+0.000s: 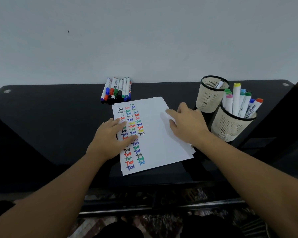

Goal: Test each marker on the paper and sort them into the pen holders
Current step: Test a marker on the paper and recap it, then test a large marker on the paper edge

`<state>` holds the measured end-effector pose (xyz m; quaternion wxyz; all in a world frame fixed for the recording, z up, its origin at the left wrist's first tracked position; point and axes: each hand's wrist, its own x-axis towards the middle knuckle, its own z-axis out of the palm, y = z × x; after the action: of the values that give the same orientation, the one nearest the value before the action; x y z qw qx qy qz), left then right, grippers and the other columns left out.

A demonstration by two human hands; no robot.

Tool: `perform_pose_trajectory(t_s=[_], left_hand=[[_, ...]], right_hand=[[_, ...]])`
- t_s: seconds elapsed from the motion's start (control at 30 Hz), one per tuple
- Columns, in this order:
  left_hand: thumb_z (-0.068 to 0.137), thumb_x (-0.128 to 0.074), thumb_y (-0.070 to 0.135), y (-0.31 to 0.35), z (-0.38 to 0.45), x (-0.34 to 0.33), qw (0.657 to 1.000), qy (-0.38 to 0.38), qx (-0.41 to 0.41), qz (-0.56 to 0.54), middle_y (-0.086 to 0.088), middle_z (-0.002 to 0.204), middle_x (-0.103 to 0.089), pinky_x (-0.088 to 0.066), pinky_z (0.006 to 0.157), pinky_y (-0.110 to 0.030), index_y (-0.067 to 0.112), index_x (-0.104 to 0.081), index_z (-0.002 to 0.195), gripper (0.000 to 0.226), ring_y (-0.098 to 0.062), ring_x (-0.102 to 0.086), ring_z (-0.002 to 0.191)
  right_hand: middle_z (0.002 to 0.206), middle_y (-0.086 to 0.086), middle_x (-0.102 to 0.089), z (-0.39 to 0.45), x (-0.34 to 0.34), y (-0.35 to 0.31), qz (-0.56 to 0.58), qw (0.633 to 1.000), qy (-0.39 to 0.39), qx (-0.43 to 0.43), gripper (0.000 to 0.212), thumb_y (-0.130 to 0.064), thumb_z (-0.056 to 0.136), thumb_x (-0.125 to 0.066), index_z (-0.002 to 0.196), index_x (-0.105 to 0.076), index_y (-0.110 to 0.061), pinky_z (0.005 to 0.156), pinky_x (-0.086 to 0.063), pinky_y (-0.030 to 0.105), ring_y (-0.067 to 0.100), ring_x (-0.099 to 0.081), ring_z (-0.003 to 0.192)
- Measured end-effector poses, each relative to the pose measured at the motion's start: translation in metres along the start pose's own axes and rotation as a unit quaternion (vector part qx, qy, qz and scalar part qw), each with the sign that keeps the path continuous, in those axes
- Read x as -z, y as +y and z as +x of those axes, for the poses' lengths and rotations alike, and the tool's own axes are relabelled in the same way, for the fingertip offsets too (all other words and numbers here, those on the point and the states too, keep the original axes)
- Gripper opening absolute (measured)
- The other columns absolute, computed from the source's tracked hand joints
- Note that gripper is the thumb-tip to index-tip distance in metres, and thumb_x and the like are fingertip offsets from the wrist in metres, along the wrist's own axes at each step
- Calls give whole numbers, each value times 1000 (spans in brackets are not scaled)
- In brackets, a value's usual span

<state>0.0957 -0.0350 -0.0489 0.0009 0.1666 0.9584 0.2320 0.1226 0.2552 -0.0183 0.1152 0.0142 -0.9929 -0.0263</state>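
Observation:
A stack of white paper [155, 140] lies on the black desk, its left part covered with coloured "Test" marks. My left hand [110, 136] rests flat on the written part with straight fingers. My right hand [187, 124] lies on the paper's right side, fingers loosely bent and pointing left, holding nothing. A bundle of several markers [117, 90] lies at the desk's back edge behind the paper. At the right stand two cream mesh pen holders: the far holder [211, 93] has one marker in it, and the near holder [230, 124] has several markers.
The black desk [50, 117] runs against a pale wall. The two holders sit close to my right hand, near the desk's right side. Below the front edge a patterned floor shows.

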Motion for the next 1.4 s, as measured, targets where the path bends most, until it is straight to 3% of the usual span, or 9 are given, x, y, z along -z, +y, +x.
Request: perform_pose_trajectory(t_s=[0.17, 0.5, 0.9, 1.1, 1.2, 1.4], left_hand=[[83, -54, 78, 3, 2, 2, 1000, -18, 11, 13, 1, 164, -30, -14, 123, -42, 25, -43, 153, 89, -19, -19, 153], [84, -54, 76, 1, 5, 1, 1000, -17, 11, 6, 2, 164, -28, -9, 127, -44, 27, -42, 153, 86, -16, -17, 153], [86, -46, 79, -6, 8, -6, 1000, -6, -8, 22, 3, 165, -28, -5, 126, -41, 29, -40, 153, 84, -16, -15, 154], [87, -44, 80, -6, 9, -5, 1000, -14, -1, 27, 4, 166, -25, -3, 126, -40, 30, -39, 154, 84, -15, -13, 154], [87, -43, 80, -4, 9, -4, 999, -20, 3, 29, 5, 166, -24, -1, 125, -39, 30, -37, 155, 84, -14, -12, 154], [88, -42, 80, -4, 11, -3, 999, -26, 7, 33, 6, 166, -23, -2, 125, -39, 31, -36, 156, 84, -14, -11, 154]], right_hand=[[132, 5, -50, 42, 2, -36, 23, 999, 2, 44, 43, -36, 109, -42, 152, -43, -35, 98, -42, 43, 22, -60, 108], [122, 6, -55, 161, -25, -86, 30, 990, 42, 132, 56, 2, 93, -54, 136, -56, -33, 83, -46, 38, 24, -58, 99], [124, 10, -52, 196, -38, -89, -20, 970, 36, 239, 39, -12, 100, -62, 134, -56, -29, 72, -46, 35, 20, -45, 85], [105, 8, -53, 201, -33, -89, -70, 956, 74, 275, 20, -22, 89, -79, 107, -69, -22, 64, -38, 33, 21, -46, 76], [112, 7, -52, 202, -37, -89, -81, 954, 71, 278, 33, -16, 93, -72, 124, -66, -28, 68, -36, 33, 19, -43, 81], [122, 6, -55, 199, -41, -94, -57, 962, 41, 262, 41, -14, 98, -66, 135, -59, -30, 71, -57, 41, 25, -60, 86]])
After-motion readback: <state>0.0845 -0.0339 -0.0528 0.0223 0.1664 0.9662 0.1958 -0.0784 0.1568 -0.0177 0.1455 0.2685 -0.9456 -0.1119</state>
